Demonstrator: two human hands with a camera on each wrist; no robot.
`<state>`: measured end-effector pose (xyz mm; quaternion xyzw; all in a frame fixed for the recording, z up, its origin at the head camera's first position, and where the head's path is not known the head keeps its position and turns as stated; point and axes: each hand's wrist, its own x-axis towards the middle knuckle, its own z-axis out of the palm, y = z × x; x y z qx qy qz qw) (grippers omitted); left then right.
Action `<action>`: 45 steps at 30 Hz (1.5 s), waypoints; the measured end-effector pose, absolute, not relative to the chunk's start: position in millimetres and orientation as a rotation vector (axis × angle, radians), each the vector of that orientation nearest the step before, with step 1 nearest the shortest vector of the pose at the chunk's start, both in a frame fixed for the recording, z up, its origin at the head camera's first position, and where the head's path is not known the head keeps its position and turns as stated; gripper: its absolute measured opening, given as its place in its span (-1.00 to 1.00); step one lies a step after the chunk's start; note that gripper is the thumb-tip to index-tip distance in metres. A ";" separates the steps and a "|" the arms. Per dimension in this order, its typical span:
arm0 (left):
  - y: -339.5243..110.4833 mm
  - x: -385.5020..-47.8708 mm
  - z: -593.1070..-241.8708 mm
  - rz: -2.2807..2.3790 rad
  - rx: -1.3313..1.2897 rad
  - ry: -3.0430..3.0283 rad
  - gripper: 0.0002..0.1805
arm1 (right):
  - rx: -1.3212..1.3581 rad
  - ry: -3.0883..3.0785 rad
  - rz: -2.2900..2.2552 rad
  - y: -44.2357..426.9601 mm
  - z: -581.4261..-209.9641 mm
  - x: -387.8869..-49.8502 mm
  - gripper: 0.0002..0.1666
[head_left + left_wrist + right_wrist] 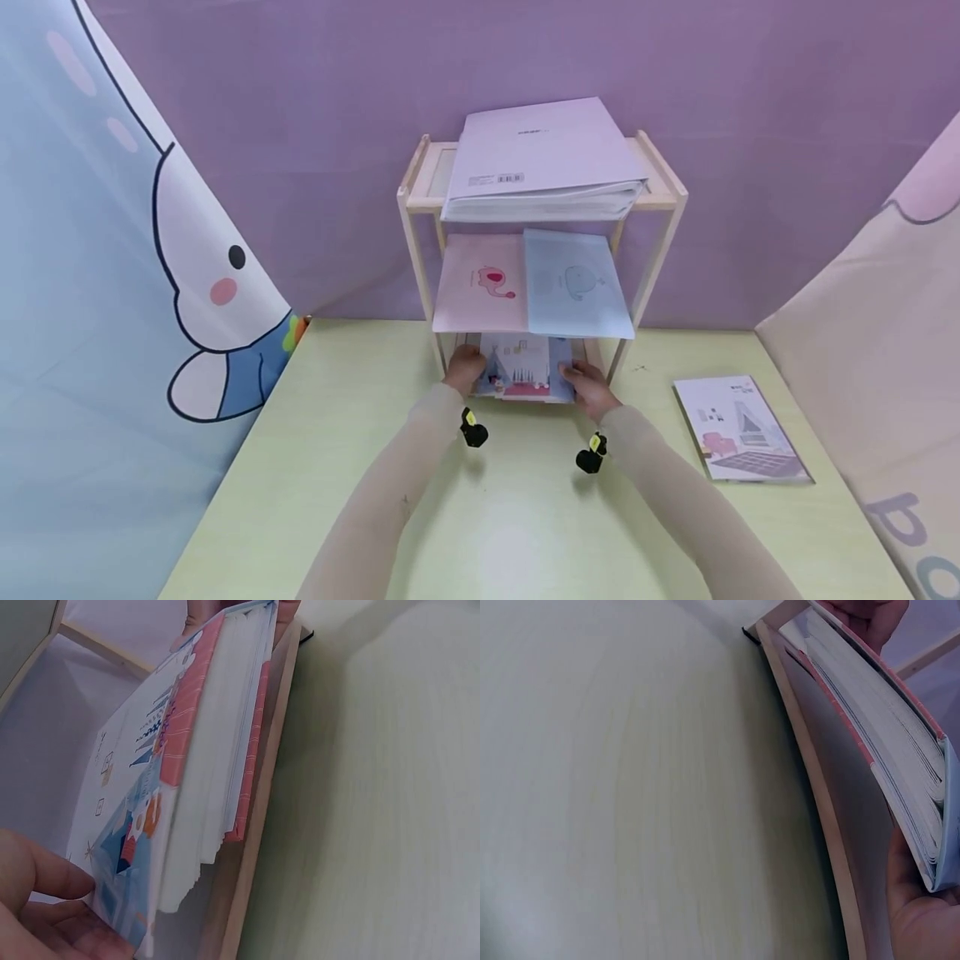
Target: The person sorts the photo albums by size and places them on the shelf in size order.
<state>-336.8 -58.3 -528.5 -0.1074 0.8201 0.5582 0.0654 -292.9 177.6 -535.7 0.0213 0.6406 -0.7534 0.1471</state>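
Observation:
A thick book (525,362) with a white, blue and red illustrated cover lies at the lowest level of a small wooden rack (651,267). My left hand (465,368) pinches the cover at its left end, thumb and fingers at the corner in the left wrist view. At the other end my right hand (590,390) grips the blue spine side, its fingers partly hidden in the right wrist view. The book's page edges (885,727) face the front, above the shelf's wooden lip (251,877). The middle shelf hides the book's rear from the head view.
A pink folder (480,283) and a blue folder (577,283) lie on the middle shelf, slightly overhanging its front. Large white albums (547,150) are stacked on top. Another illustrated book (738,429) lies on the table (510,533) at the right. Curtains hang around.

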 end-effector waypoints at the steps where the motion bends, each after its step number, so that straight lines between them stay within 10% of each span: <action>1: -58.4 -338.1 -528.0 1.674 -0.327 2.486 -0.68 | 0.075 1.845 -2.165 176.8 -535.2 -293.7 -0.40; 17: -57.0 -349.0 -519.5 1.514 -0.307 2.710 -0.83 | 0.140 1.780 -2.180 160.9 -531.6 -308.4 -0.40; 30: -51.8 -357.1 -518.0 1.370 -0.193 2.778 -0.59 | 0.172 1.714 -2.175 154.1 -520.1 -305.8 -0.41; 40: -46.9 -362.0 -519.0 1.256 -0.220 2.865 -0.55 | 0.066 1.586 -2.270 181.4 -670.1 -401.7 -0.45; 45: -48.0 -363.1 -518.1 1.198 -0.226 2.871 -0.61 | 0.125 1.645 -2.228 179.7 -688.2 -410.9 -0.46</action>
